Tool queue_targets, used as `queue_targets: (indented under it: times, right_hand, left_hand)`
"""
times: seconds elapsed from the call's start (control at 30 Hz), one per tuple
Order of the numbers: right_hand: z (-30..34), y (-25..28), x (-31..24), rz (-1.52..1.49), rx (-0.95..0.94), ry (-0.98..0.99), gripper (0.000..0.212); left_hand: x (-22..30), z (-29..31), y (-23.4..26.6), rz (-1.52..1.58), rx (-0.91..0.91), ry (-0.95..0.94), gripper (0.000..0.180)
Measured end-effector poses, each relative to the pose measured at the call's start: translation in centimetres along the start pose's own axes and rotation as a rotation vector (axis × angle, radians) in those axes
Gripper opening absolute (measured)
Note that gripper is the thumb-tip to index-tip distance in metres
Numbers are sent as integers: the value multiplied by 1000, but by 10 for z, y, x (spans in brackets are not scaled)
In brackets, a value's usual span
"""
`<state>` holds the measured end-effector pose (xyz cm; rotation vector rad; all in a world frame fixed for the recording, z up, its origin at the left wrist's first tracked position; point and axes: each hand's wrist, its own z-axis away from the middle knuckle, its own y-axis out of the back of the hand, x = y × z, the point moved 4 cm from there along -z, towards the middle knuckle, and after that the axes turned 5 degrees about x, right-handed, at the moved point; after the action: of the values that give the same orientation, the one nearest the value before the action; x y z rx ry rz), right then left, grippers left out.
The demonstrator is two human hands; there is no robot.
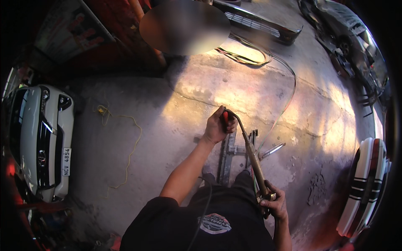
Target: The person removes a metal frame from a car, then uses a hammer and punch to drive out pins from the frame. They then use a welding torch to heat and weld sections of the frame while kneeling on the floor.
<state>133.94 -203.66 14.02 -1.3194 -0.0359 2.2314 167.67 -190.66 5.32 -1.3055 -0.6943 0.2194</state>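
Observation:
A long brass gas torch (254, 161) with a bent, dark tip runs diagonally in front of my body. My right hand (274, 204) is closed around its rear end, with fingers at the valve knobs. Farther forward, my left hand (222, 125) is closed on a small red-and-black object (226, 117), right beside the torch's bent tip. Whether that object touches the tip I cannot tell. Under the torch, a metal frame (226, 161) lies on the floor between my feet, with a shiny metal tube (272, 151) to its right.
Coiled hoses (247, 60) lie ahead, below a dark car bumper (259, 26). A white car (42, 142) stands at the left, near a thin yellow cord (135, 125). White and black car bumpers (360, 188) are stacked at the right. A blurred oval covers part of the top.

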Motion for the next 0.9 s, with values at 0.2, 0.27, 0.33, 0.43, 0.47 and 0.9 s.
queue_targets:
  times: [0.2, 0.27, 0.33, 0.43, 0.47, 0.9]
  right_hand:
    - [0, -1, 1, -56, -13, 41, 83]
    - [-1, 2, 5, -48, 6, 60, 83]
    - [-1, 5, 5, -38, 17, 60, 83]
    - [1, 6, 3, -24, 18, 42, 84]
    - [2, 6, 4, -23, 15, 44, 84]
    - [-1, -5, -4, -144, 50, 75, 99]
  left_hand:
    - [-8, -1, 8, 47, -159, 34, 42]
    - [-17, 2, 11, -33, -63, 48, 46]
    - [-16, 3, 3, -16, -19, 10, 50]
    - [-9, -2, -4, 14, -68, -11, 55]
    - [-7, -3, -5, 23, -103, -13, 57]
    - [-44, 27, -31, -467, 141, 90, 14]
